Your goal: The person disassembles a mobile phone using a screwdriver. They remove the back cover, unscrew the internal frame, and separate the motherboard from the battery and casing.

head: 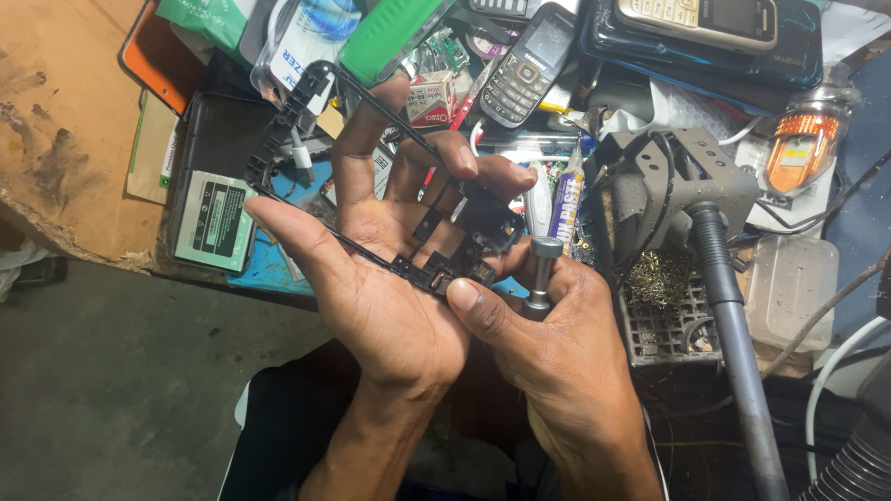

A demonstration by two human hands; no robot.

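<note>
Thin black plastic phone frame [371,199], skeletal and mostly hollow: long narrow side rails, a notched, toothed upper end at the top left, a denser lower end with small square cut-outs and a round opening near the right. Held tilted above the cluttered bench edge, resting across the left hand [390,278], palm up, thumb braced under one rail and fingers curled over the other, so gripping the frame loosely from beneath. Pressed at its lower corner by the thumb of the right hand [548,343], which is closed around a small screwdriver [541,274] with a silver knurled cap, shaft upright and tip hidden behind the frame. Just behind, a grey soldering stand [677,176] with a dark hose, a keypad phone [524,70], a flat phone battery [215,223] and a green-handled tool [394,32] among loose parts.
</note>
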